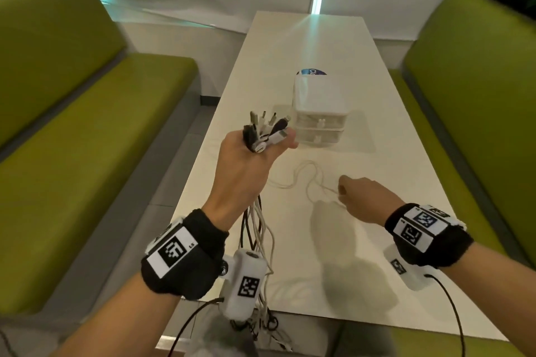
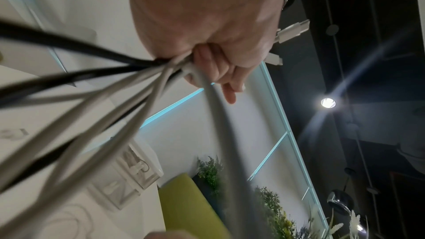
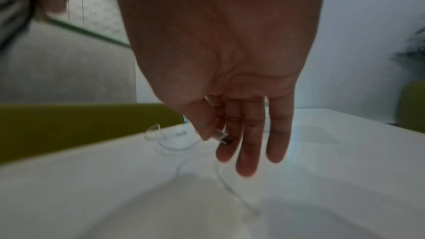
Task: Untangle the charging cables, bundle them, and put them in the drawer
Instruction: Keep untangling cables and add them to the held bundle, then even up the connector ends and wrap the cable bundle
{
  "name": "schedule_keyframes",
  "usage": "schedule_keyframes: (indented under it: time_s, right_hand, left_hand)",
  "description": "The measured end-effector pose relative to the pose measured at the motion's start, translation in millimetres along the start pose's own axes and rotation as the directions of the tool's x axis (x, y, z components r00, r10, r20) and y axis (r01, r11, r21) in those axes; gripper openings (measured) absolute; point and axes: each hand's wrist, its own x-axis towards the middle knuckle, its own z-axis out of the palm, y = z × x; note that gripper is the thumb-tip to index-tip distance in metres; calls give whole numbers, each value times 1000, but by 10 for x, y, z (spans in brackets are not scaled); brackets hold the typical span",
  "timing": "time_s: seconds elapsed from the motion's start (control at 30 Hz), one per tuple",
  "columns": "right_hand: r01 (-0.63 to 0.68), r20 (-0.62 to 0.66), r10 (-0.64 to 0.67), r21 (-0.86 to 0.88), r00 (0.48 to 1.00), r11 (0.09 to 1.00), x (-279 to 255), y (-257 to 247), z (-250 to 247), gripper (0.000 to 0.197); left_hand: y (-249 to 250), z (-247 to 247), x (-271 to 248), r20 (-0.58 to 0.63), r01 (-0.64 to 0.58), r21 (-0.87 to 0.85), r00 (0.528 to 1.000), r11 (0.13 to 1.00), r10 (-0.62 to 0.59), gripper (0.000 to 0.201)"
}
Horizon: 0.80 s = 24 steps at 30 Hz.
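Observation:
My left hand (image 1: pixel 255 151) is raised above the table's left edge and grips a bundle of black and white charging cables (image 1: pixel 262 229). Their plug ends (image 1: pixel 268 129) fan out above the fist, and the cords hang down past my wrist. The left wrist view shows my fingers (image 2: pixel 216 68) curled round the cords (image 2: pixel 138 79). My right hand (image 1: pixel 359 191) is low over the table and pinches the plug (image 3: pixel 222 136) of a loose white cable (image 1: pixel 304 180) between thumb and forefinger; the other fingers hang straight. A small white drawer unit (image 1: pixel 319 113) stands beyond, both drawers closed.
The long white table (image 1: pixel 377 139) runs away from me between two green benches, one on the left (image 1: pixel 87 130) and one on the right (image 1: pixel 478 81). A round blue-and-white sticker (image 1: pixel 311 72) lies behind the drawer unit. White wall panels stand behind the far end.

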Motion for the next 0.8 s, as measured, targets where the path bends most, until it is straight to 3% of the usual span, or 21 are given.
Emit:
schedule_keyframes:
  time_s: [0.1,0.2,0.3,0.37,0.43,0.57,0.63,0.7,0.8]
  right_hand:
    - [121,-201,-75,230,977,966,-251,-184,-293,10]
    - [295,-414,-132,360,901,885,-530,-421,-608,8]
    - [448,-531,-84,609,843,655,-767,-594,-796,12]
    - [509,-541,-70,728,838,459,-916,-672,-859,20]
    - [548,-564,-71,753,822,364,-1031,-742,-872,23]
    - [593,-611,-46,743,790,311,-1163,-849,-856,21]
    - [593,-617,-55,725,785,350,-1191,-893,-854,25]
    - [563,-581,-75,735,810,378,-1179,-942,-842,27]
    - [501,-457,-208,816,865,289,-1119,-1013,-831,32]
  left_hand:
    - [-24,74,-39,41,65,-32,997,997,-64,28]
    - [-13,186,-128,72,91,-7,993,996,-91,29]
    - [57,265,-262,43,98,-11,994,995,-97,28]
    - [112,271,-357,46,49,16,998,999,-50,22]
    - [162,255,-427,70,9,33,998,999,-12,24]
    - [257,207,-520,131,-28,125,991,992,11,38]
    - [272,184,-557,176,-69,125,983,990,46,40]
    - [209,142,-556,175,-96,119,982,988,74,35]
    - [147,60,-563,180,-86,156,982,984,57,36]
